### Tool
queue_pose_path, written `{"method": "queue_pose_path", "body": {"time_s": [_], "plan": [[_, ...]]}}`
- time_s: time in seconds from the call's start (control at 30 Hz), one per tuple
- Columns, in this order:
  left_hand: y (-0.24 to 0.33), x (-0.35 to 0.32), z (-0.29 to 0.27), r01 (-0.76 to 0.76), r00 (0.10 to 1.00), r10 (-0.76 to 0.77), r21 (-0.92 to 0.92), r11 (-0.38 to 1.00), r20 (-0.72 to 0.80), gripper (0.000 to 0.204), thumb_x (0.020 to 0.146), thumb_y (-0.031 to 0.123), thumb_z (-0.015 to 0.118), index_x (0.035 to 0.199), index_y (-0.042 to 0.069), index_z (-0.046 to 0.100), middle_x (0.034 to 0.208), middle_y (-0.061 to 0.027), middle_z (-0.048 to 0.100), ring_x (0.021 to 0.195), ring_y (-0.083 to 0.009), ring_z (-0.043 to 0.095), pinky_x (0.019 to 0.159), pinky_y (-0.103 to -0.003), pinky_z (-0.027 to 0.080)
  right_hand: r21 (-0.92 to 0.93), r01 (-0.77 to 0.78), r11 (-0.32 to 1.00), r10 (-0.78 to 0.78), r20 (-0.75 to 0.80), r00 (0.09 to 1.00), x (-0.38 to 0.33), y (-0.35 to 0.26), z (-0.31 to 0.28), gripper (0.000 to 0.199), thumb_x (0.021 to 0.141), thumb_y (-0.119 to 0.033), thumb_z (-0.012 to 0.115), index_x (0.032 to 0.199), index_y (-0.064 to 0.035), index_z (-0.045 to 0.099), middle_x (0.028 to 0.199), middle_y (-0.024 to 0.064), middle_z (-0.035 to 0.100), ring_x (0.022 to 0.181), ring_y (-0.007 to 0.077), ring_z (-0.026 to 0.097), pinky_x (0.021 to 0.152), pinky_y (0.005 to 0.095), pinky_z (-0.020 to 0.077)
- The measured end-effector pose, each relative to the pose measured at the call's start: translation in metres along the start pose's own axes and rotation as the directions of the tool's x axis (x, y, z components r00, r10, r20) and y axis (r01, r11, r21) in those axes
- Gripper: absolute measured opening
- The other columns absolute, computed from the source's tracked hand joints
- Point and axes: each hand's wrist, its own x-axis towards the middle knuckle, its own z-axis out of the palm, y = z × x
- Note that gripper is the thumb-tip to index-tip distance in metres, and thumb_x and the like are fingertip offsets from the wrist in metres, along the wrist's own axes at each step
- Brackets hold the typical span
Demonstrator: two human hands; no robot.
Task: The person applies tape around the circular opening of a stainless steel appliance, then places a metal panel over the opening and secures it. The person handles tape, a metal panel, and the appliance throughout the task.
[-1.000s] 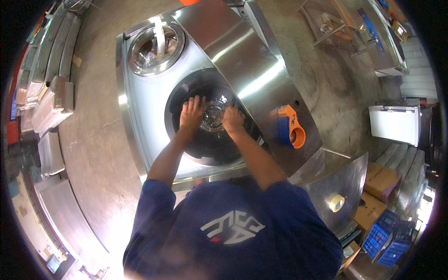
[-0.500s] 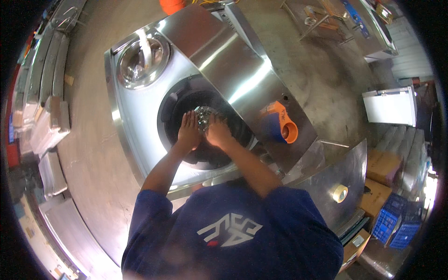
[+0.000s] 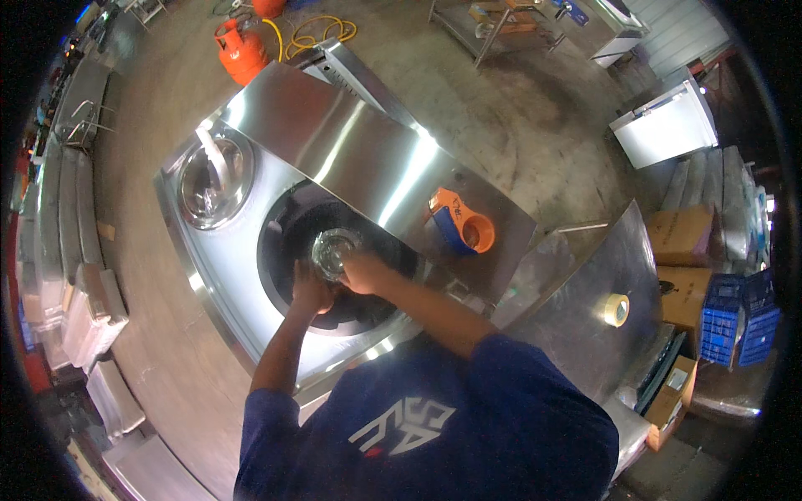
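Observation:
Both my hands are at a shiny round metal piece [image 3: 332,250] in the middle of the black ring-shaped well [image 3: 280,242] of a stainless steel stove [image 3: 368,163]. My left hand [image 3: 312,288] is at the near left edge of the piece, fingers curled in and partly hidden. My right hand [image 3: 361,271], somewhat blurred, is closed at its near right edge. What lies beneath the piece is hidden. Left of the well, a round steel basin [image 3: 215,188] is set in the stove top, with a white spout [image 3: 210,152] over it.
An orange and blue tool [image 3: 458,224] with a round opening lies on the stove's raised ledge. A tape roll [image 3: 616,310] rests on a metal sheet [image 3: 585,334] at right. Beyond are an orange gas cylinder [image 3: 242,54], yellow hose [image 3: 334,31], blue crates [image 3: 731,321] and cartons [image 3: 685,238].
My view has shifted, so the stove sits lower and farther left. My left hand's straight fingers have curled and drawn back toward me. More of the round metal piece shows.

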Motion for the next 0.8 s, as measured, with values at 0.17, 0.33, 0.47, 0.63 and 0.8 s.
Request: {"method": "queue_pose_path", "body": {"time_s": [0.17, 0.33, 0.47, 0.63, 0.8], "plan": [[-0.007, -0.010, -0.023, -0.003, 0.998, -0.010, -0.183, 0.983, -0.070, 0.061, 0.099, 0.047, 0.044, 0.139, 0.002, 0.052, 0.131, -0.0253, 0.056, 0.129, -0.0380, 0.050, 0.116, -0.063, 0.019, 0.138, 0.318, 0.938, -0.239, -0.407, 0.882, -0.060, -0.029, -0.049, 0.047, 0.092, -0.033, 0.062, 0.124, 0.0014, 0.059, 0.107, 0.0234, 0.068, 0.100, 0.0405, 0.067, 0.090, 0.0497, 0.0522], [0.046, -0.033, -0.054, -0.024, 0.905, -0.332, -0.810, 0.586, -0.266, 0.052, 0.100, 0.039, 0.051, 0.126, -0.005, 0.060, 0.109, -0.0259, 0.069, 0.109, -0.0382, 0.066, 0.100, -0.050, 0.045, 0.016, 0.003, 1.000, 0.014, -0.912, 0.410, -0.153, 0.048, -0.099, 0.027, 0.092, -0.024, 0.062, 0.107, -0.0010, 0.065, 0.096, 0.0184, 0.067, 0.090, 0.0366, 0.065, 0.080, 0.0450, 0.0520], [0.114, -0.033, -0.072, -0.128, 0.886, -0.403, -0.956, 0.265, -0.231, 0.056, 0.100, 0.039, 0.054, 0.133, -0.007, 0.053, 0.117, -0.0284, 0.065, 0.115, -0.0404, 0.062, 0.097, -0.046, 0.046, 0.386, -0.434, 0.814, 0.436, -0.900, 0.017, -0.189, 0.152, -0.165, 0.030, 0.094, -0.024, 0.065, 0.111, 0.0007, 0.065, 0.101, 0.0173, 0.067, 0.092, 0.0349, 0.065, 0.082, 0.0432, 0.0514], [0.184, -0.007, -0.079, -0.106, 0.893, -0.423, -0.985, 0.137, -0.155, 0.078, 0.100, 0.045, 0.052, 0.149, -0.012, 0.027, 0.148, -0.0354, 0.036, 0.141, -0.0457, 0.033, 0.117, -0.048, 0.025, 0.105, -0.200, 0.974, 0.212, -0.732, 0.647, -0.194, 0.155, -0.191, 0.033, 0.091, -0.029, 0.068, 0.113, -0.0050, 0.067, 0.102, 0.0150, 0.068, 0.094, 0.0339, 0.066, 0.081, 0.0419, 0.0516], [0.197, -0.002, -0.082, -0.101, 0.842, -0.480, -0.946, 0.310, -0.247, 0.076, 0.100, 0.045, 0.051, 0.149, -0.010, 0.030, 0.147, -0.0321, 0.040, 0.140, -0.0420, 0.037, 0.117, -0.048, 0.026, -0.339, -0.164, 0.926, -0.102, -0.644, 0.758, -0.157, 0.114, -0.123, 0.034, 0.088, -0.033, 0.067, 0.104, -0.0038, 0.068, 0.092, 0.0157, 0.068, 0.094, 0.0332, 0.065, 0.090, 0.0483, 0.0446]]}}
